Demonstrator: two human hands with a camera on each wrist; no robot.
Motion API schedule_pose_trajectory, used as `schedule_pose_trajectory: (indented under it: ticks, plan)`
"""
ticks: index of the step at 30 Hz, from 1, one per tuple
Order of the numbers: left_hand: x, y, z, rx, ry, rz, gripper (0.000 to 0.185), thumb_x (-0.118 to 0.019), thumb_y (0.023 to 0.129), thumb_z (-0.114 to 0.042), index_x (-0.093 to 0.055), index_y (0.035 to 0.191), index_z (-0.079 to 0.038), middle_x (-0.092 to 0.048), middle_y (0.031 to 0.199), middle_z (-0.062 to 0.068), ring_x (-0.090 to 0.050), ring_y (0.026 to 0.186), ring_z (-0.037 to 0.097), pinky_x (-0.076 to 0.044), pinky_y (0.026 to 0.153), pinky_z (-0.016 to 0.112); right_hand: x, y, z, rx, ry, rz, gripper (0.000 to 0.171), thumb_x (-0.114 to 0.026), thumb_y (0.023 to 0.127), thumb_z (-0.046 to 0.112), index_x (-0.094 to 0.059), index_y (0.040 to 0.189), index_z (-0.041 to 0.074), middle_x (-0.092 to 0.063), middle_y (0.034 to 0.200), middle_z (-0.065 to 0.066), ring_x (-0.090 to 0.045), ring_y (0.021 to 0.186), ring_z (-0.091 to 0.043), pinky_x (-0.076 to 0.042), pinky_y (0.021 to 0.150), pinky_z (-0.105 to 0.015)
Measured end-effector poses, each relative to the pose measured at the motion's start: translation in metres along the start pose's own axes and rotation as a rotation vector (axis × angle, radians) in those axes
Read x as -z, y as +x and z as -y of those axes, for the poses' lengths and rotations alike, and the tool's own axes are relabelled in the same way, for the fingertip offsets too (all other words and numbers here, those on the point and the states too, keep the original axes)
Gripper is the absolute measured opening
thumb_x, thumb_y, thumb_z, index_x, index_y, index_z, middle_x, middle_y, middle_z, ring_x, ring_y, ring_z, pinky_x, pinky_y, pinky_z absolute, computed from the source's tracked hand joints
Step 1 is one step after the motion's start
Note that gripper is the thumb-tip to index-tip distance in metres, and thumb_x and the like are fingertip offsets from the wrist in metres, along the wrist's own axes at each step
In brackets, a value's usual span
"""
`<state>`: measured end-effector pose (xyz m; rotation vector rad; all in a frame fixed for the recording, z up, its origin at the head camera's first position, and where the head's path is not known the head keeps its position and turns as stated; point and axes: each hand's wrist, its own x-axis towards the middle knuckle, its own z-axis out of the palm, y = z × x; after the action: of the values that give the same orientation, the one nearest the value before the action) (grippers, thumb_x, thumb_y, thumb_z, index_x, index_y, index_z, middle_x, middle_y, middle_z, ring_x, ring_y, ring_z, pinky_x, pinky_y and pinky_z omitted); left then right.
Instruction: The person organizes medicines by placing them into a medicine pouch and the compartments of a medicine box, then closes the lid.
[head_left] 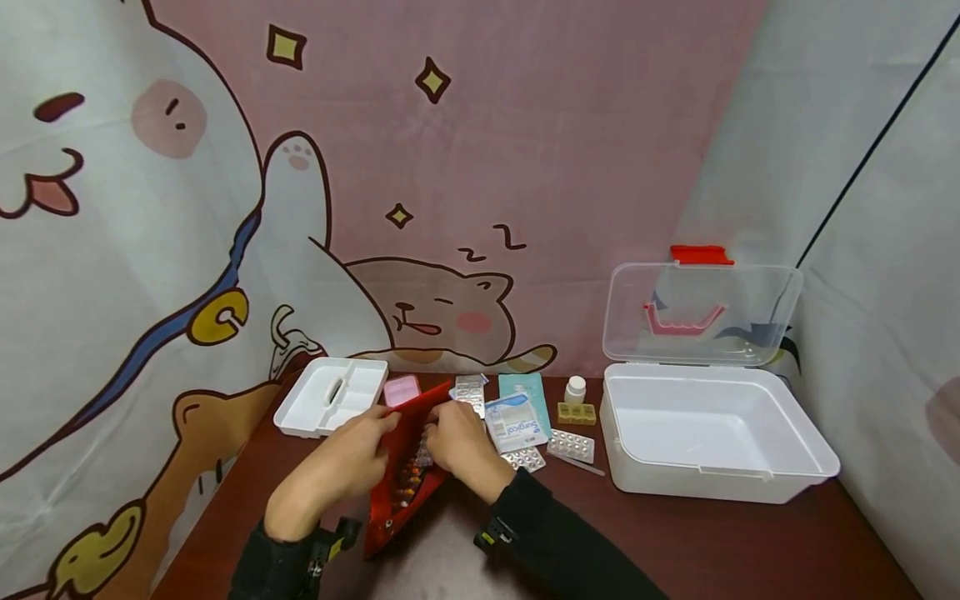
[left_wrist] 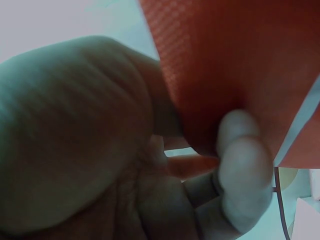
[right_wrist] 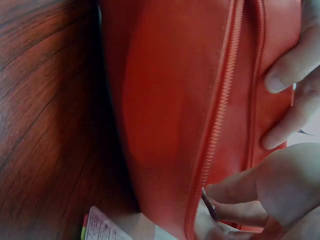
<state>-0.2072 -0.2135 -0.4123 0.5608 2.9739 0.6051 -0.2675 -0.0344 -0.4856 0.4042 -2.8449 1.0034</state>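
A red zipped pouch point(head_left: 401, 500) stands tilted on the table between my hands, its mouth spread apart. Small colourful packets point(head_left: 408, 482) and a silvery blister pack point(head_left: 424, 454) show inside. My left hand point(head_left: 348, 454) grips the pouch's left wall; in the left wrist view its curled fingers point(left_wrist: 245, 170) press the red material. At the far end of the mouth, my right hand point(head_left: 461, 437) has curled fingers on the edge beside the zip point(right_wrist: 220, 115). A small dark piece point(right_wrist: 209, 206) lies by those fingers; its kind is unclear. The right fingertips are partly hidden.
A white tray point(head_left: 300, 412) and a pink case point(head_left: 401, 389) lie at the back left. Behind my right hand are a surgical packet point(head_left: 517, 421), blister packs point(head_left: 572, 446), a white bottle point(head_left: 575, 389) and a yellow pill box point(head_left: 576, 414). A white bin point(head_left: 720, 479) with raised lid stands right.
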Motion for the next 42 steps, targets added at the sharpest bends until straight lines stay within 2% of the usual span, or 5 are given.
schedule_pose_trajectory:
  ticks: [5,14,23,31,42]
  plan:
    - [0.001,0.0,-0.001,-0.001,0.0,0.001,0.059,-0.065,0.09,0.006,-0.064,0.148,0.008,-0.063,0.152,0.023,-0.063,0.141,0.041,-0.051,0.117,0.058,-0.004,0.0,-0.002,-0.003,-0.029,-0.045,0.014,-0.077,0.093,0.009,-0.076,0.078,0.011,-0.078,0.088,-0.015,-0.076,0.086,-0.035,-0.058,0.072,-0.046]
    - [0.001,0.0,-0.001,0.015,0.002,0.006,0.057,-0.065,0.091,0.006,-0.065,0.148,0.008,-0.063,0.153,0.023,-0.065,0.139,0.041,-0.052,0.116,0.059,-0.004,-0.004,-0.001,0.042,-0.093,-0.042,0.01,-0.077,0.096,0.016,-0.079,0.09,0.008,-0.079,0.09,-0.016,-0.077,0.087,-0.038,-0.058,0.071,-0.048]
    - [0.002,0.0,-0.001,0.035,-0.017,0.02,0.057,-0.065,0.093,0.004,-0.063,0.15,0.008,-0.062,0.156,0.022,-0.064,0.14,0.039,-0.052,0.116,0.058,0.015,-0.012,-0.003,0.119,0.012,-0.1,0.014,-0.073,0.1,0.018,-0.084,0.094,0.011,-0.082,0.09,-0.006,-0.077,0.088,-0.027,-0.059,0.076,-0.039]
    - [0.003,0.001,0.001,0.064,-0.026,0.032,0.058,-0.065,0.094,0.003,-0.062,0.152,0.006,-0.06,0.158,0.022,-0.064,0.14,0.039,-0.052,0.117,0.059,0.041,0.0,-0.026,0.087,0.046,-0.195,0.02,-0.069,0.098,0.015,-0.081,0.081,0.015,-0.071,0.069,0.002,-0.059,0.064,-0.014,-0.045,0.06,-0.029]
    - [0.005,-0.001,0.007,0.062,-0.046,0.025,0.058,-0.065,0.094,0.002,-0.061,0.151,0.008,-0.059,0.16,0.023,-0.06,0.145,0.041,-0.049,0.119,0.06,0.027,0.002,-0.055,0.0,-0.09,-0.04,0.02,-0.079,0.09,0.018,-0.075,0.071,0.013,-0.073,0.074,-0.007,-0.07,0.075,-0.028,-0.051,0.064,-0.038]
